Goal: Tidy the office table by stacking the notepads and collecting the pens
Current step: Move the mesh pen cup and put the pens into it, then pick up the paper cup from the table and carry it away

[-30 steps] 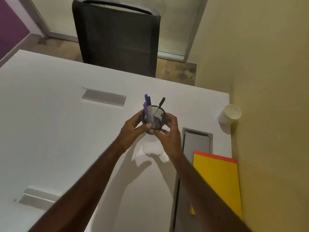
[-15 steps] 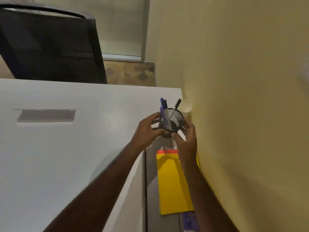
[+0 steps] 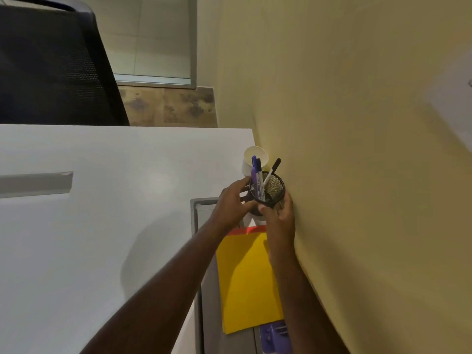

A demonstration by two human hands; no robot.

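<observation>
While both hands [image 3: 251,208] grip the holder [image 3: 267,192] with pens [image 3: 258,177], right of centre by the wall, it should go down upright on the bench [image 3: 102,238], beyond the notepad [image 3: 247,279].

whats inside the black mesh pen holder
Inside the black mesh pen holder, gripped by the left hand and right hand, stand three pens: two purple-capped and one black-capped. Their lower ends and the holder's bottom are hidden.
</observation>
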